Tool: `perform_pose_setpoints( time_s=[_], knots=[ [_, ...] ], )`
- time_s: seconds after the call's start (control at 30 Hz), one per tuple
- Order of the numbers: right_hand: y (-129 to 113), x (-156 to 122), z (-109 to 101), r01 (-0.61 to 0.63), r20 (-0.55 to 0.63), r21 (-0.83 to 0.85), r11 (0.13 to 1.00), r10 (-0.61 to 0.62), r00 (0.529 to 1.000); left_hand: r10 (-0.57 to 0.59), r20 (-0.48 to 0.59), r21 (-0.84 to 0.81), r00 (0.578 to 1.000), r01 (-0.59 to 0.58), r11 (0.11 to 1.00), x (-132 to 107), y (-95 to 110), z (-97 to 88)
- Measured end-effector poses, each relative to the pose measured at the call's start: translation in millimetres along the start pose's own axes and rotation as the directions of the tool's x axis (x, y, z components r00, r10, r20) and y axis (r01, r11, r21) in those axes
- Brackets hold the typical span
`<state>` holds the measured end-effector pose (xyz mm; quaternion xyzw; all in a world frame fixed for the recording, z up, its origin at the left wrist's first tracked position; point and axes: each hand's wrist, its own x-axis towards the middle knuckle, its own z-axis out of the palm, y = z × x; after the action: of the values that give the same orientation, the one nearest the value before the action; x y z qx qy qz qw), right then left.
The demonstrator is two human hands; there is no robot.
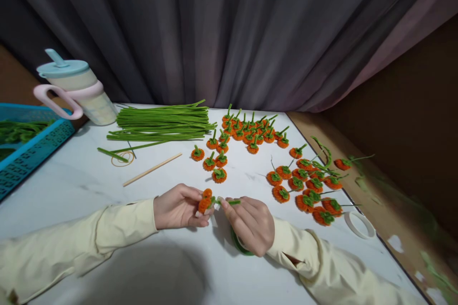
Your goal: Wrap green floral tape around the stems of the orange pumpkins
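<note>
Between the thumb and fingers of my left hand point(181, 207) is a small orange pipe-cleaner persimmon point(205, 201), tipped on its side with its green top toward the right. My right hand point(250, 224) pinches the green pipe-cleaner stem point(233, 202) that comes off that top. Below my right hand, a green ring point(240, 243), perhaps a tape roll, is mostly covered. Ahead of my hands stand finished-looking orange persimmons point(219, 175) with short green stems. To the right lie several more persimmons point(281, 193) with thin wire stems.
A bundle of green pipe cleaners point(162, 121) lies at the back. Nearer are a wooden stick point(152, 169) and rubber bands point(122, 159). A lidded tumbler point(77, 88) and blue basket point(39, 152) stand left. A white tape ring point(359, 225) lies by the right table edge.
</note>
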<state>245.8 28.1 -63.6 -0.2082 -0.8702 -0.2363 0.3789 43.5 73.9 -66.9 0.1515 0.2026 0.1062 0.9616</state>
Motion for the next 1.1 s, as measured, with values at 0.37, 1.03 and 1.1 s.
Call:
perform_pose_setpoints(
  time_s=[0.37, 1.03, 1.1],
  knots=[
    [-10, 8, -1, -0.615, 0.262, 0.386, 0.688, 0.557, 0.788, 0.246, 0.196, 0.797, 0.949, -0.300, 0.524, -17, 37, 16.9],
    [-8, 40, -14, -0.727, 0.889, 0.376, -0.575, 0.444, 0.108, 0.267, 0.235, 0.920, 0.935, -0.303, 0.250, -22, 35, 19.0],
    [-8, 41, -15, -0.720, 0.886, 0.390, -0.573, 0.447, 0.125, 0.283, 0.179, 0.890, 0.942, -0.278, 0.361, -22, 33, 16.4]
  ],
)
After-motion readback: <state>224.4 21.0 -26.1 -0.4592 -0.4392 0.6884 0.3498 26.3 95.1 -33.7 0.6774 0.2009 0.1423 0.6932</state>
